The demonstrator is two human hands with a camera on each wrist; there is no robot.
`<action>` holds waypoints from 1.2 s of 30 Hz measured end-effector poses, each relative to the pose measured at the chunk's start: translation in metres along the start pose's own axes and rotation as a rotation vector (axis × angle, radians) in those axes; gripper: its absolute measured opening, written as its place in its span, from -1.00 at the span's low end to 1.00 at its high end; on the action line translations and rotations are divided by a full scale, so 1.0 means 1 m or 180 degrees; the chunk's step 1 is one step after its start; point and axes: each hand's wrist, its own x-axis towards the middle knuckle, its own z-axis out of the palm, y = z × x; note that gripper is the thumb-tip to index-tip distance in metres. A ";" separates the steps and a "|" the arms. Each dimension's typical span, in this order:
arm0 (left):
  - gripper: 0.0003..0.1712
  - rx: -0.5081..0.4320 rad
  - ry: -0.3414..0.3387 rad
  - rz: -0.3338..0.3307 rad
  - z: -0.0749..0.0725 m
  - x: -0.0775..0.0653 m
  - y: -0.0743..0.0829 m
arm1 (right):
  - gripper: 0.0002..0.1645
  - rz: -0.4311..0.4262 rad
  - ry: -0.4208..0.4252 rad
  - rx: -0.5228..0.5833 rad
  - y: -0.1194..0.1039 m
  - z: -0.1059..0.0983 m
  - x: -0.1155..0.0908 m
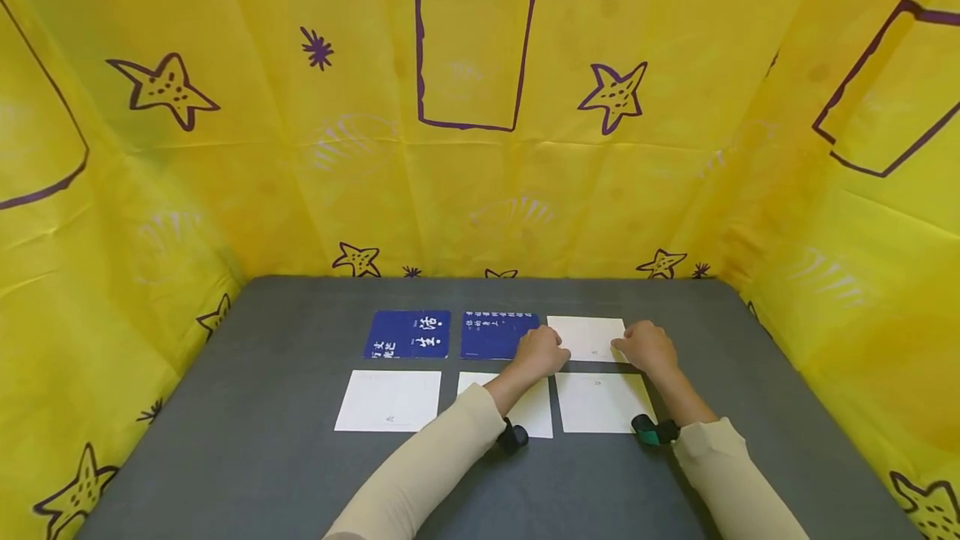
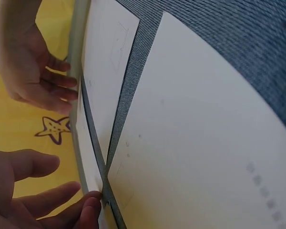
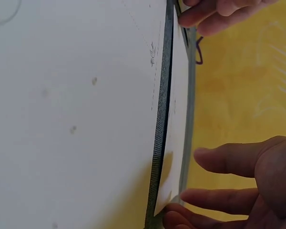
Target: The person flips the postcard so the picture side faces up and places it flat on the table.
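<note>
In the head view a white card (image 1: 586,335) lies flat at the right end of the back row, between my two hands. My left hand (image 1: 542,352) is at its left edge and covers a corner of the neighbouring blue card (image 1: 491,337). At the opposite edge is my right hand (image 1: 648,347). The left wrist view has the left fingertips (image 2: 89,202) touching down beside a card edge, with the thumb apart. In the right wrist view, the right fingers (image 3: 219,200) reach the card's corner, and the thumb stays clear of it.
Another blue card (image 1: 408,334) with white characters lies at the back left. The front row holds white cards: one at left (image 1: 388,401), one partly under the left forearm (image 1: 531,408), one at right (image 1: 602,402). A yellow patterned cloth (image 1: 480,190) surrounds the grey table (image 1: 247,440).
</note>
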 end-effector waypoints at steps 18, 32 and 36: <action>-0.74 -0.0570 0.0053 -0.0356 0.001 0.005 0.000 | -0.58 0.0097 -0.0065 0.0722 0.017 0.000 0.015; -0.64 -0.0749 0.0010 -0.0534 -0.002 0.005 -0.003 | -0.63 0.0320 -0.0160 0.1136 0.027 -0.001 0.019; -0.66 -0.0806 -0.0013 -0.0518 -0.002 0.005 -0.004 | -0.67 0.0386 -0.0169 0.1130 0.030 0.000 0.020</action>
